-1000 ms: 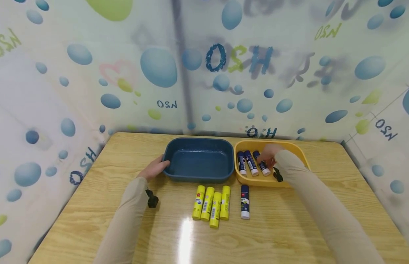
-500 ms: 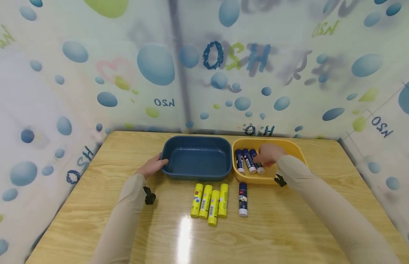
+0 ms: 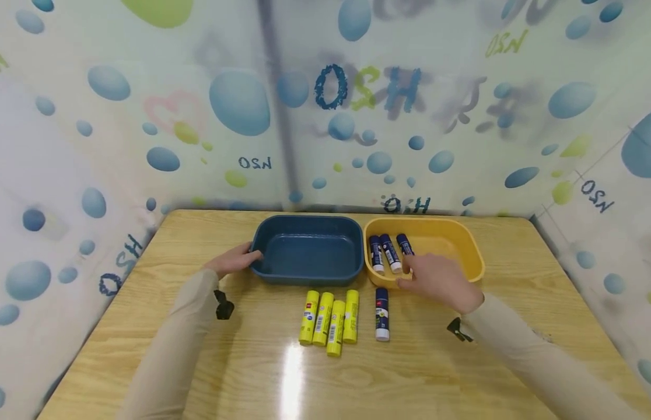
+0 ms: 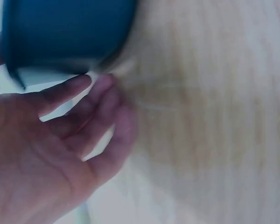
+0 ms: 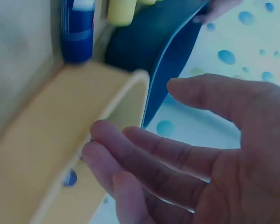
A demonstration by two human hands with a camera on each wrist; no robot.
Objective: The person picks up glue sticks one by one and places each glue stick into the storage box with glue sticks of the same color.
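My left hand (image 3: pixel 233 261) grips the left end of a blue plastic tray (image 3: pixel 307 279), thumb over the rim and fingers against the outer wall. In the left wrist view, its fingers (image 4: pixel 109 112) curl in beside the tray's wall. Over the front rim of the yellow tray (image 3: pixel 451 248) is my right hand (image 3: pixel 438 280), thumb and fingers spread apart with nothing between them. Three navy glue sticks (image 3: pixel 391 254) lie inside that tray, the rightmost partly hidden behind the fingers. One more navy glue stick (image 3: pixel 382 315) lies on the table in front.
Several yellow glue sticks (image 3: pixel 322 319) lie side by side before the blue tray. Both trays stand next to each other near the back edge of the wooden table (image 3: pixel 436 373). A patterned wall covering (image 3: pixel 325 169) rises directly behind it.
My right hand has drawn back from the rightmost navy glue stick to the yellow tray's front rim, its fingers spreading. My left hand stays on the blue tray. The head view has shifted slightly.
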